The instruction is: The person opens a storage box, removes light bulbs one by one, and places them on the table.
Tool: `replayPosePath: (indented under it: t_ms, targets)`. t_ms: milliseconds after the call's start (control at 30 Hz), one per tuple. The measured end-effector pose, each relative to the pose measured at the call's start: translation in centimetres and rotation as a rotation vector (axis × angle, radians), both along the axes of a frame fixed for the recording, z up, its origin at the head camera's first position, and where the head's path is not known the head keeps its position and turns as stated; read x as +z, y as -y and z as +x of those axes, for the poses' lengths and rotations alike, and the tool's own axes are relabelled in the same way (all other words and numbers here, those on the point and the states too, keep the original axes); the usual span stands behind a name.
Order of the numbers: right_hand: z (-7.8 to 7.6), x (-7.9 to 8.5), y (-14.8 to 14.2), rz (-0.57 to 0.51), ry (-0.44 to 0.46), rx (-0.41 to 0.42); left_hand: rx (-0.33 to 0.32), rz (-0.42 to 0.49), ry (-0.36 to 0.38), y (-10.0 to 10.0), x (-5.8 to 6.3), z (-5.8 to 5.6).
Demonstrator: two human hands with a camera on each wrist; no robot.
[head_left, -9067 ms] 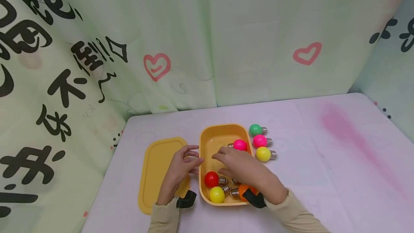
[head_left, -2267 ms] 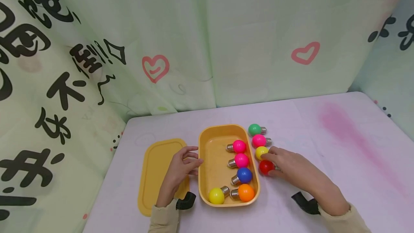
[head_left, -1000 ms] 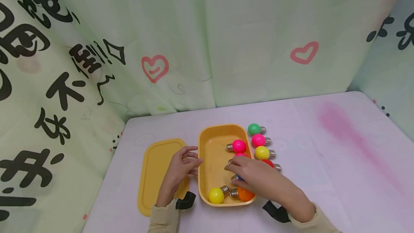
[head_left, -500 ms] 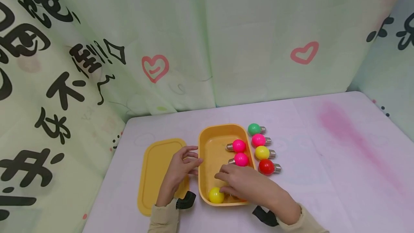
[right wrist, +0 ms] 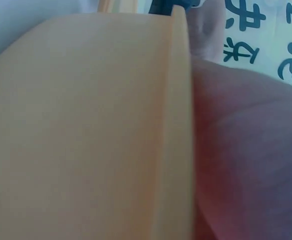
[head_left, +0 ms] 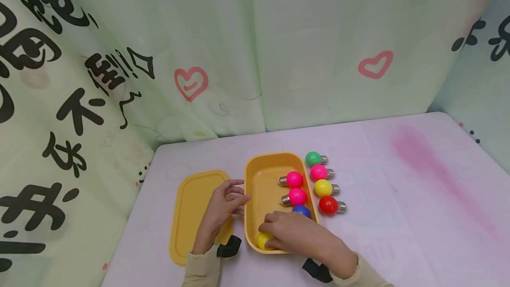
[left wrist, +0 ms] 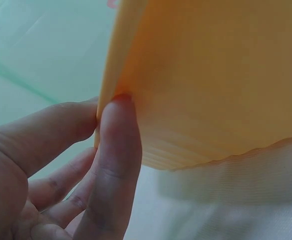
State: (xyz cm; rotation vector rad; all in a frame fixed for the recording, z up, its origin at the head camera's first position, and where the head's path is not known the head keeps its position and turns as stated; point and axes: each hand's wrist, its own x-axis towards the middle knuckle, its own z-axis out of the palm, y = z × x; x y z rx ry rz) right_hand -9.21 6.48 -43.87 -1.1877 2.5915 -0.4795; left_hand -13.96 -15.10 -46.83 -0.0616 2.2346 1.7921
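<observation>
A yellow plastic box [head_left: 256,180] stands on the table, with light bulbs in it. My left hand [head_left: 224,203] pinches its left rim; in the left wrist view the thumb [left wrist: 120,150] lies against the wall just under the rim. Reaching over the near wall, my right hand [head_left: 296,233] has thumb and fingers around a yellow light bulb [head_left: 263,240] in the near left corner. Two pink bulbs, one at the back [head_left: 295,179] and one in front of it [head_left: 297,196], lie along the right side. A blue bulb [head_left: 301,211] is partly covered by the right hand.
Right of the box, a green bulb [head_left: 313,159], a pink bulb [head_left: 318,172], a yellow bulb [head_left: 323,188] and a red bulb [head_left: 328,206] lie in a column. The yellow lid [head_left: 191,216] is flat at the left, partly under the left forearm. A curtain [head_left: 311,56] hangs behind.
The red bulb went from the box to the table, where my right hand let it go. That hand has since moved left into the box, onto the yellow bulb. The left hand stays put.
</observation>
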Motion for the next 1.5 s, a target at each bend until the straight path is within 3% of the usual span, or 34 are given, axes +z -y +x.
replayPosePath:
  t_ms: [533, 933, 1267, 1500]
  targets:
    - [-0.1, -0.4, 0.4, 0.036, 0.038, -0.007, 0.003, -0.013, 0.003, -0.2, 0.1, -0.1]
    - [0.1, 0.9, -1.0, 0.01, -0.134, 0.015, 0.007, 0.011, 0.002, -0.1, 0.0, 0.1]
    - [0.2, 2.7, -2.8, -0.008, -0.181, -0.014, 0.009, 0.013, -0.002, -0.1, 0.0, 0.1]
    - [0.2, 3.1, -4.0, -0.019, -0.269, -0.019, 0.006, 0.02, -0.01, -0.1, 0.0, 0.1]
